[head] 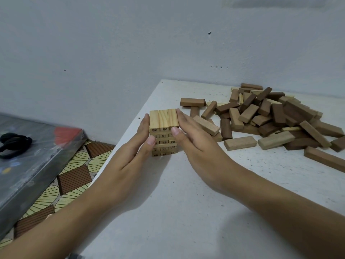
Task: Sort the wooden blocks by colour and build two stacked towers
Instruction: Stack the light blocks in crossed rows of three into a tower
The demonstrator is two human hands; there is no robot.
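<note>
A tower of light wooden blocks (163,120) with printed numbers stands near the left edge of the white table (186,202), several layers high. My left hand (134,148) presses flat against its left side with straight fingers, thumb on the front. My right hand (192,135) presses flat against its right side, thumb on the front top corner. A loose pile of brown blocks (276,116), mostly dark and medium brown with a few light ones mixed in, lies to the right at the back of the table.
The table meets a grey wall at the back. Left of the table, lower down, lie a patterned floor mat (74,176) and a grey zipped plastic case (28,161) with a black strap on it. One dark block (324,158) lies near the right edge.
</note>
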